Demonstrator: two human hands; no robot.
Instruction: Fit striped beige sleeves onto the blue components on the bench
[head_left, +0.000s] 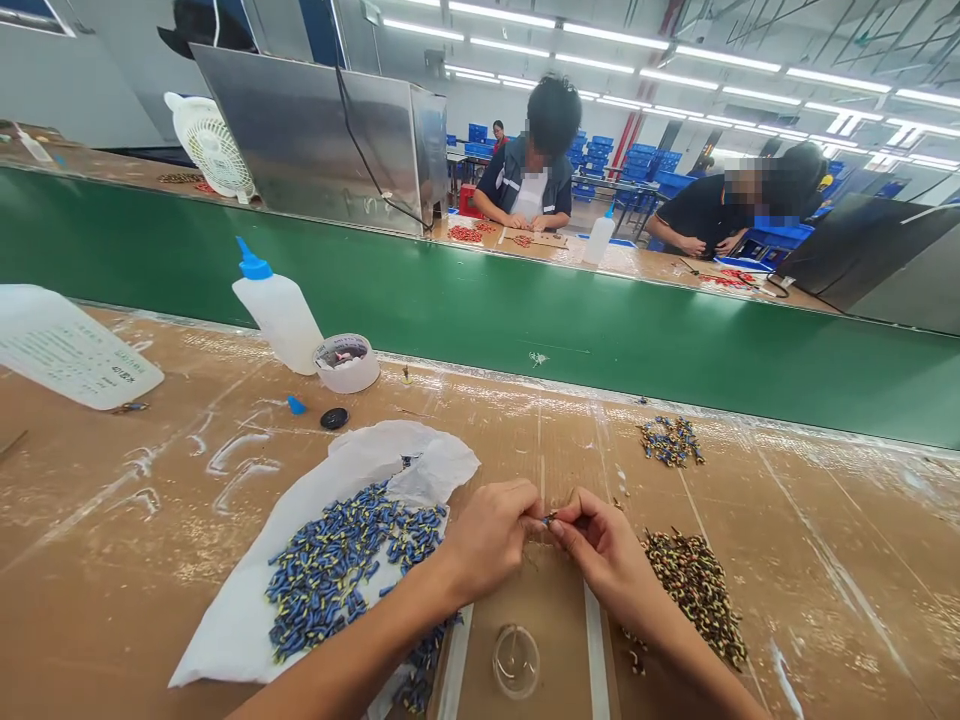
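Note:
My left hand (491,532) and my right hand (600,540) meet over the brown work surface, fingertips almost touching. Between them they pinch a tiny part with blue on it (550,520); its exact kind is too small to make out. To the left, many small blue and yellow-green parts (322,570) lie heaped on a white sheet (225,620). A pile of small dark brown and cream parts (694,590) sits beside my right forearm. Farther back at the right is a small cluster of blue and brown parts (671,442). A clear round cup (516,662) stands below my hands.
A white squeeze bottle with blue cap (277,315), a tape roll (346,363), a black disc (334,418) and a large white jug (67,345) stand at the left. A green belt (480,310) runs across; two people work beyond it near a fan (210,148).

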